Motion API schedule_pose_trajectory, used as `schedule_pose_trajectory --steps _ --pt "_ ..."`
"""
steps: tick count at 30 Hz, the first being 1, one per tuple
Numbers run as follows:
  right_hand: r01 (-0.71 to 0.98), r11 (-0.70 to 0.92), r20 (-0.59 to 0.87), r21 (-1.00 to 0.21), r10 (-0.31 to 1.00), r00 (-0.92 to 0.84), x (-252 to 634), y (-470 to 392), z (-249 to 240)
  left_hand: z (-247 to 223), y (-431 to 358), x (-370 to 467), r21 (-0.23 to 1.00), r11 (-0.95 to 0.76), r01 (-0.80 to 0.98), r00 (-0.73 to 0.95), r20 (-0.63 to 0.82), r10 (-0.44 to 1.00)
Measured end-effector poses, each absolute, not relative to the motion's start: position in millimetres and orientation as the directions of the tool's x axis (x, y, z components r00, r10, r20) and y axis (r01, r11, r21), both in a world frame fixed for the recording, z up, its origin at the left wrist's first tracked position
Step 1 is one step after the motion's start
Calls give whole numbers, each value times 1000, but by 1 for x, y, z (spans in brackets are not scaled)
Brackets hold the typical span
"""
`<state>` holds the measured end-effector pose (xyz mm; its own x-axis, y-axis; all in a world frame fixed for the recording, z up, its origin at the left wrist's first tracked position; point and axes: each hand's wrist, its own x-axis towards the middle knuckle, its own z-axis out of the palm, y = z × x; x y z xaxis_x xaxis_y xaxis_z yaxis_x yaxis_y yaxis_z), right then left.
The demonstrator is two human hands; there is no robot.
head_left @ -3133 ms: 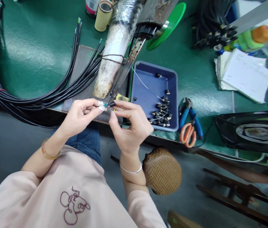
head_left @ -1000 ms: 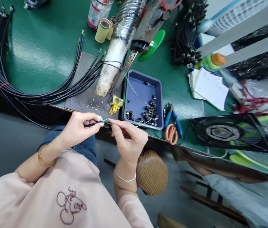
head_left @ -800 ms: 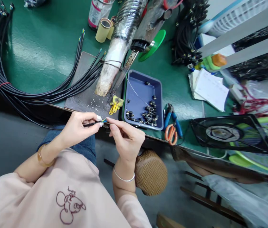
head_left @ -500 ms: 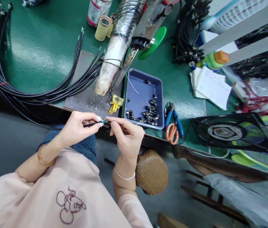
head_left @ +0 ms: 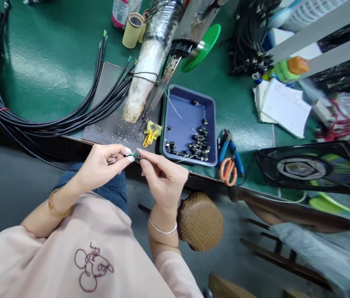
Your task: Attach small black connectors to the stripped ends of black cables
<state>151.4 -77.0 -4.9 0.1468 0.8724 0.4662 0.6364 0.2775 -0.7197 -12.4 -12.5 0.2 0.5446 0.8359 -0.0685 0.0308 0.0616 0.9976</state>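
Observation:
My left hand (head_left: pixel 105 160) pinches a black cable near its end, where thin coloured wires (head_left: pixel 135 153) fan out. Against those wires are the closed fingertips of my right hand (head_left: pixel 164 174); what they grip is too small to make out. Both hands meet just off the table's front edge. Beyond them, a grey board (head_left: pixel 100 124) bears white specks and a yellow clip-like piece (head_left: pixel 152 133). A soldering iron (head_left: pixel 162 85) points down to the board beside a wrapped white tube (head_left: pixel 140 85). Right of it, a blue tray (head_left: pixel 181 120) holds several small black connectors.
A large bundle of black cables (head_left: pixel 35 124) lies at the left. Blue-handled cutters (head_left: pixel 238 159) and orange-handled scissors (head_left: pixel 228 171) are right of the tray, then a black fan (head_left: pixel 302 169). Papers (head_left: pixel 283 105) lie behind. A woven stool (head_left: pixel 201 221) stands below the table edge.
My fingertips have drawn a little closer together at the wires, and less of the black cable shows between the fingers of my left hand. The view has shifted slightly.

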Motion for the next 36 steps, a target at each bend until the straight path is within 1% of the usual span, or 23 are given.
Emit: schedule_pose_trajectory --steps 6,9,12,18,21,24,26,31,33,36 --pt "633 265 468 -728 866 175 151 -76 -8 -3 -12 -12 993 118 -24 538 -86 839" --pt "575 258 444 -777 871 210 151 -75 -11 -1 -11 -12 993 117 -31 517 -85 852" --pt "525 232 401 -819 885 236 151 -73 -13 -2 -11 -11 996 85 -41 507 -52 860" --pt "579 164 378 -799 886 270 141 -71 -11 -10 -14 -6 993 38 -115 418 13 909" --pt "498 145 339 -855 883 325 133 -71 -9 -10 -16 -5 990 32 -138 392 24 920" --pt "384 153 320 -910 850 419 133 -69 -9 -5 -15 -6 990 34 -134 425 27 905" --pt "345 173 322 -922 836 444 138 -68 -8 -1 -14 -7 992 35 -121 454 24 890" --pt "298 176 261 -938 925 275 150 -63 -6 -1 -12 -8 995 37 -94 485 13 874" --pt "304 184 266 -935 930 254 150 -62 -7 -3 -11 -7 994 38 -100 485 16 874" --pt "376 186 295 -908 920 258 147 -63 -8 -5 -9 -7 991 49 -122 492 18 870"
